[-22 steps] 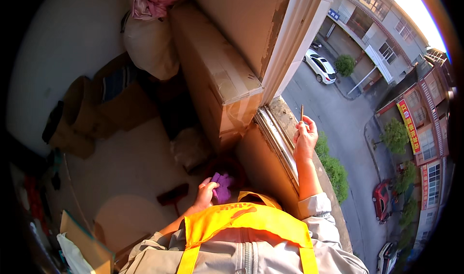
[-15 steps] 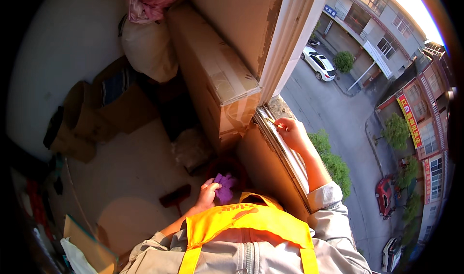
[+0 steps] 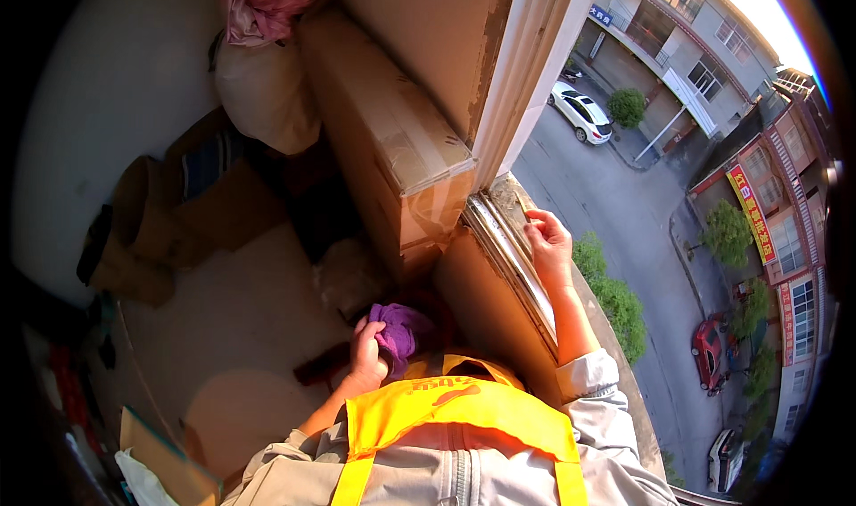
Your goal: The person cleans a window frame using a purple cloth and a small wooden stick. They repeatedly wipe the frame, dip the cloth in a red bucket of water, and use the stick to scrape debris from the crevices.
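My left hand is closed on a bunched purple cloth, low over the room's floor. Over the outer side of the windowsill, my right hand pinches a thin, light yellowish stick. Its exact kind is too small to make out. The stick points away from me, above the rough outer ledge. Beside that hand runs the window track, with narrow rails and whitish grooves. I cannot tell whether the stick touches the ledge.
A long taped cardboard box stands against the wall by the window frame. Open cartons, a pale sack and a dark red broom head are at left. Beyond the sill, the street lies far below.
My right hand has moved outward from the window track toward the outer ledge, and the stick now points more away from me. My left hand and the purple cloth have risen slightly, moving left.
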The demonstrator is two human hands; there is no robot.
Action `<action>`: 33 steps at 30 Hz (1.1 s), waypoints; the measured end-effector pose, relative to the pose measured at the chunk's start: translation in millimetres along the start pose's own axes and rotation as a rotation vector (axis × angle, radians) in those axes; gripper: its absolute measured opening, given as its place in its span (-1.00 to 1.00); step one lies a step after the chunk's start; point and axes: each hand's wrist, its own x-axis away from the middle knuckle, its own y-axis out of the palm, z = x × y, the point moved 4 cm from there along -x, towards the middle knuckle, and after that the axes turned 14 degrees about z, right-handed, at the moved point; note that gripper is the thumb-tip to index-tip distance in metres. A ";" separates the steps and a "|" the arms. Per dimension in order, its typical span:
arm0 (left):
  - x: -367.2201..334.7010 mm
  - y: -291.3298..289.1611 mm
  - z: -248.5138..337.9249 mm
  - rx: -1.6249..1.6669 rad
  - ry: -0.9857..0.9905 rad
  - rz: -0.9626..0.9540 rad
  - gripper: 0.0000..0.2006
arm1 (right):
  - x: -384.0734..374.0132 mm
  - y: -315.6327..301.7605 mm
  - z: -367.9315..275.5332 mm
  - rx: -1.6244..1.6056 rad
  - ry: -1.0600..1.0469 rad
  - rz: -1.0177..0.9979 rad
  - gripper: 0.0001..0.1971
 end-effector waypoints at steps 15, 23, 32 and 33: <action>25.8 23.4 39.1 0.023 0.173 -0.107 -0.76 | -23.5 57.2 -17.7 0.437 -0.235 -0.195 -0.78; 17.3 2.6 16.1 0.030 -0.023 -0.076 -0.86 | -8.7 10.5 -2.3 -0.307 0.225 0.049 -0.83; 19.2 -32.8 31.7 0.094 0.118 0.048 -0.80 | -16.4 44.2 -41.6 0.665 -0.363 -0.403 -0.80; 18.1 -36.9 30.7 0.090 0.117 0.066 -0.80 | -16.7 54.0 -37.1 0.658 -0.356 -0.352 -0.78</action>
